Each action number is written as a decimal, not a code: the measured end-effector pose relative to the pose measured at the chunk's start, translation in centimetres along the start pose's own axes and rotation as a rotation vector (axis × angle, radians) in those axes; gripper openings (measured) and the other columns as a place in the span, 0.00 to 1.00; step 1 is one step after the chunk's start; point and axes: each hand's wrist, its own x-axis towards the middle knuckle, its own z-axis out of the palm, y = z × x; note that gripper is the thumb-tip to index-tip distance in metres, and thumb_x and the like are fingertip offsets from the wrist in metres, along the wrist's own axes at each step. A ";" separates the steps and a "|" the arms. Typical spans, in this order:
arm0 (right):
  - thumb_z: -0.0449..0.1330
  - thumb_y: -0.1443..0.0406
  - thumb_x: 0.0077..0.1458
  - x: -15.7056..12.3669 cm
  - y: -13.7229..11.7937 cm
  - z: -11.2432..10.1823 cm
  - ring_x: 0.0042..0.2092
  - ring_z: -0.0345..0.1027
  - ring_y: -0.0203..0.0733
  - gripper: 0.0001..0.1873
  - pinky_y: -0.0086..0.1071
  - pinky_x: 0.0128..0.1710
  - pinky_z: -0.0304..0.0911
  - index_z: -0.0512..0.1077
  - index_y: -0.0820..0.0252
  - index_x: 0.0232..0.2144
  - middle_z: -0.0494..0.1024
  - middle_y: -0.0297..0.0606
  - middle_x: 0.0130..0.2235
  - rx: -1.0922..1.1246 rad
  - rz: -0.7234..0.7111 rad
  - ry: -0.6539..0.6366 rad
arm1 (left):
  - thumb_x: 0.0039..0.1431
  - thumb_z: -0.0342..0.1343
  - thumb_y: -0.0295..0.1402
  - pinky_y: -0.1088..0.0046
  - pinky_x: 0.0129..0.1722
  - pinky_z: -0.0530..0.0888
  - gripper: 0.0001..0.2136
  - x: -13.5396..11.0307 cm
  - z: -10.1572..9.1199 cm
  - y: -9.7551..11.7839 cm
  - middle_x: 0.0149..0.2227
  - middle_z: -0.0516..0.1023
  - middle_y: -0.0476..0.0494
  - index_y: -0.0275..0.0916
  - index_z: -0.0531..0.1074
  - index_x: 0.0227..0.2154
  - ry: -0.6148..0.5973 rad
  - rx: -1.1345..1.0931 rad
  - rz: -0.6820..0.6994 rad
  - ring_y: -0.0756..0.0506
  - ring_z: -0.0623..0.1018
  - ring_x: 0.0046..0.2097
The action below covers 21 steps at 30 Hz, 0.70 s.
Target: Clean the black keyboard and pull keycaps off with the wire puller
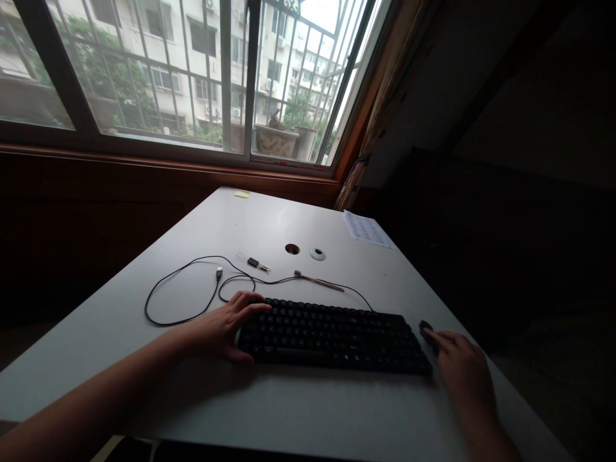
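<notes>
Head view. Black keyboard (pixel 332 333) flat on white table (pixel 192 410), centre to lower right of the frame. Left hand (pixel 235 327) clasped around its left end: fingers over the upper corner, thumb at the near edge. Right hand (pixel 464 372), lower right, fingers closed on small dark object (pixel 427 335), just beyond the keyboard's right end. Too dim there to tell what kind of object; possibly a cloth or small tool.

Handling, as judged: brace firmly with the left, fingertips light on the keys; work the right in short, gentle strokes, pressure low. Mind black cable (pixel 147 301), looped left of centre and ending in USB plug (pixel 219 274); avoid dragging it. Within reach behind the keyboard: slim brush (pixel 320 281) and small black tool with metal prongs (pixel 258 264).

Writing: legends on the keyboard too small to read. Printed sheet (pixel 368 230), right of centre, with faint rows, illegible. Yellow slip (pixel 241 194), upper centre, with no readable text. No brand made out anywhere.
</notes>
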 end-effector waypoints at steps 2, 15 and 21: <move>0.50 0.71 0.57 0.2 -2.3 -0.7 0.40 0.68 0.49 0.21 0.45 0.44 0.66 0.79 0.60 0.46 0.75 0.46 0.43 0.072 -0.006 0.023 | 0.48 0.70 0.46 0.40 0.56 0.72 0.47 -0.1 0.0 -0.1 0.64 0.53 0.33 0.52 0.48 0.67 -0.008 0.000 -0.004 0.27 0.62 0.63; 0.51 0.74 0.53 0.0 -4.2 0.1 0.44 0.68 0.49 0.26 0.47 0.49 0.67 0.78 0.50 0.48 0.76 0.41 0.46 0.279 -0.086 -0.080 | 0.49 0.70 0.46 0.43 0.57 0.71 0.47 -0.2 0.2 -0.5 0.64 0.53 0.33 0.51 0.48 0.67 0.004 0.005 0.026 0.28 0.63 0.63; 0.50 0.72 0.55 -0.4 -3.6 0.6 0.43 0.68 0.50 0.24 0.46 0.48 0.67 0.78 0.54 0.48 0.75 0.42 0.46 0.227 -0.075 -0.006 | 0.48 0.70 0.46 0.43 0.59 0.70 0.47 -0.2 0.2 -0.6 0.64 0.53 0.34 0.51 0.49 0.67 -0.014 0.011 0.002 0.28 0.62 0.64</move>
